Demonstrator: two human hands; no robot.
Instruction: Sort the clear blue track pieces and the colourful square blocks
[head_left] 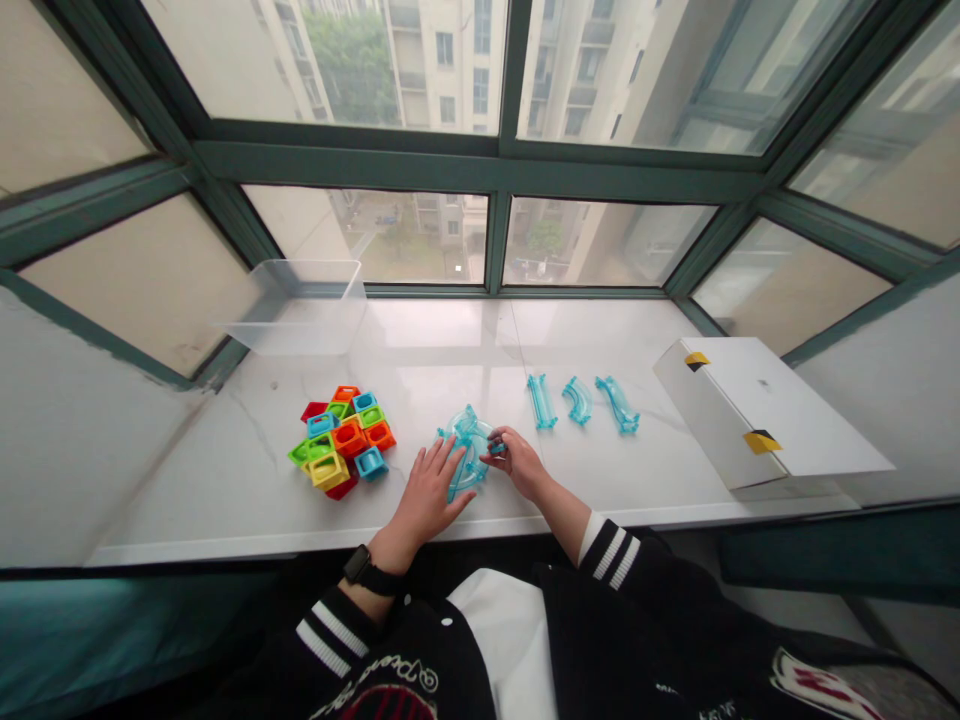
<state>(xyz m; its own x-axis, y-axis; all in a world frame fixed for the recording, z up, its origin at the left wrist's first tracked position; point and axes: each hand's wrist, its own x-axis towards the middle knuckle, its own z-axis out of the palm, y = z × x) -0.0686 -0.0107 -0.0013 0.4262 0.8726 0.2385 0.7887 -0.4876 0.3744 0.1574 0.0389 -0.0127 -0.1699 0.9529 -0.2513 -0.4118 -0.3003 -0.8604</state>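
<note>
A cluster of clear light-blue track pieces (469, 428) lies on the white sill in front of me, partly hidden by my hands. My left hand (431, 490) rests over its left and near side, fingers stretched and apart, touching the pieces. At the cluster's right edge, my right hand (520, 465) has its thumb and fingers pinched on a small clear-blue part, most of it covered. To the right, set apart in a row, are a straight track piece (540, 402), a short curved one (577, 400) and a longer wavy one (618, 405).
A pile of colourful hollow plastic blocks (341, 440) sits left of my hands. Behind it, a clear plastic bin (307, 325) stands by the window. A white box (765, 410) with yellow-black tape occupies the right side. The sill's front edge (300, 541) runs close below my wrists.
</note>
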